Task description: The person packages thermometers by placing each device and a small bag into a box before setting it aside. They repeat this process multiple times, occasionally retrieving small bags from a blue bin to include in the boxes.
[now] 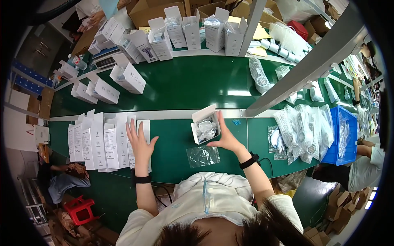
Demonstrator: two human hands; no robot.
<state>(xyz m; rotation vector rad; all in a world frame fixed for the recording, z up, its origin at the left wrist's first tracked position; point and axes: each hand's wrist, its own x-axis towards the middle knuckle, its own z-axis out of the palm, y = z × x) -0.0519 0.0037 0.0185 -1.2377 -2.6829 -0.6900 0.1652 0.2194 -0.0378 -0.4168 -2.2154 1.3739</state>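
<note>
My left hand, fingers spread, is over the right end of a row of flattened white cartons; whether it touches them I cannot tell. My right hand has its thumb and fingers apart at the right side of an open white box, without closing round it. Inside that box sit clear plastic bags whose contents I cannot make out. Just in front of the box, a flat clear plastic bag lies on the green table. A small blue piece lies right of the box.
Several open, filled white boxes stand along the far shelf and at far left. Bubble-wrapped items are piled at right beside a blue bin. A slanted metal post rises at right. Other people are nearby.
</note>
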